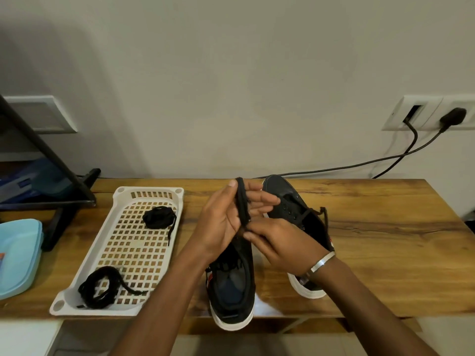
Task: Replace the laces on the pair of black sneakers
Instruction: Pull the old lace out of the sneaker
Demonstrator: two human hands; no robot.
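Note:
Two black sneakers with white soles stand on the wooden table. The left sneaker (232,286) points away from me, its toe hidden behind my hands. The right sneaker (295,201) lies beside it with a loose lace end (324,217) sticking up. My left hand (221,222) holds a folded black lace (243,201) upright across its fingers. My right hand (277,240) pinches the lower end of that lace. Two coiled black laces, one at the far end (158,217) and one at the near end (99,286), lie in the white tray (123,194).
A light blue lidded box (15,255) sits at the left edge. A black stand (64,201) rises at the back left. Two cables (359,164) run from wall sockets down behind the table. Bare wood (398,240) lies right of the sneakers.

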